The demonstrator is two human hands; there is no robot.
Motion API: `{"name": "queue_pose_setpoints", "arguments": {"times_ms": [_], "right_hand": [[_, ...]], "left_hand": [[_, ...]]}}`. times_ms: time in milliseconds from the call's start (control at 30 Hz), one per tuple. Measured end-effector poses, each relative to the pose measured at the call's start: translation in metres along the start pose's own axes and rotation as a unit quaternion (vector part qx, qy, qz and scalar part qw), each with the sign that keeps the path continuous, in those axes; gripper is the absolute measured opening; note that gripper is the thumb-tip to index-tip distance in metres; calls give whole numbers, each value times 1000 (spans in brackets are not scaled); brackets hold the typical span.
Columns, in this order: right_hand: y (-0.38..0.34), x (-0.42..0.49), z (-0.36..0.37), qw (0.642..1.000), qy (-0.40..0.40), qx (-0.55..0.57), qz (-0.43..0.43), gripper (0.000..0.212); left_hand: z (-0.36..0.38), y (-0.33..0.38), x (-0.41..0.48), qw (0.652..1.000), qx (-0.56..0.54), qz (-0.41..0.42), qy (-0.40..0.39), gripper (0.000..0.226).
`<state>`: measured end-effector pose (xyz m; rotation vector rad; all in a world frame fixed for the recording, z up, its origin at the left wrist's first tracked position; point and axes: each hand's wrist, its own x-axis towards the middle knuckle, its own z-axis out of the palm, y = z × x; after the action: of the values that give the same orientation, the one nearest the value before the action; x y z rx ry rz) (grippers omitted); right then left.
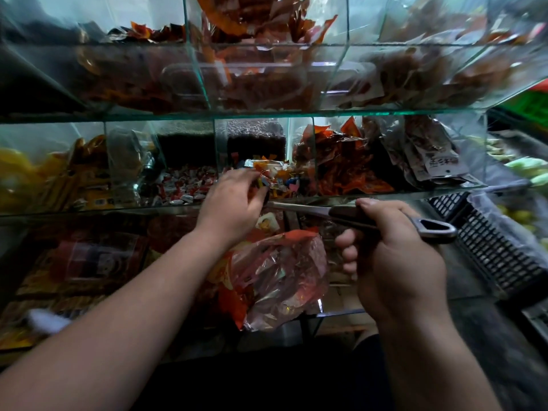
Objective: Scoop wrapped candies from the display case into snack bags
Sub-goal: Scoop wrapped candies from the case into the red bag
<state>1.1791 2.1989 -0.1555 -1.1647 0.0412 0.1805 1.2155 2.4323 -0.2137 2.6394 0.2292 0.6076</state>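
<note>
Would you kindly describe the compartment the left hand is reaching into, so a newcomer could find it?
On the glass case's middle shelf, find the compartment third from the left, where the left hand reaches. It holds mixed bright candies, unlike the red-and-white sweets to its left and orange packets to its right.

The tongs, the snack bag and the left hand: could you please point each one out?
tongs (350,214), head view, on the dark arm near the grip.
snack bag (281,277), head view, on its crinkled clear side.
left hand (234,200), head view, on its back.
</note>
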Motion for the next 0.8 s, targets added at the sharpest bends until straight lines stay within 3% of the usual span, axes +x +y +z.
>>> {"name": "queue_pose_setpoints", "arguments": {"times_ms": [167, 233, 367, 500, 633, 667, 733, 800], "right_hand": [[22, 47, 14, 994, 51, 87, 33, 37], [35, 68, 22, 997, 68, 26, -13, 42], [63, 109, 31, 980, 36, -156, -121, 17], [74, 136, 43, 900, -106, -334, -259, 6], [68, 132, 49, 751, -214, -505, -368, 17], [65, 125, 47, 728, -222, -526, -380, 20], [57, 107, 42, 720, -223, -513, -411, 19], [49, 82, 36, 736, -212, -464, -444, 15]], "left_hand": [[9, -6, 49, 998, -45, -25, -39, 59], [9, -11, 59, 992, -89, -83, -13, 59], [11, -25, 46, 970, -173, -169, 0, 53], [18, -30, 13, 971, -180, -157, -24, 50], [15, -25, 0, 973, -186, -133, -19, 52], [13, -24, -2, 972, -188, -142, -17, 54], [6, -20, -8, 968, -197, -157, -4, 56], [1, -15, -22, 968, -194, -159, 2, 55]]}}
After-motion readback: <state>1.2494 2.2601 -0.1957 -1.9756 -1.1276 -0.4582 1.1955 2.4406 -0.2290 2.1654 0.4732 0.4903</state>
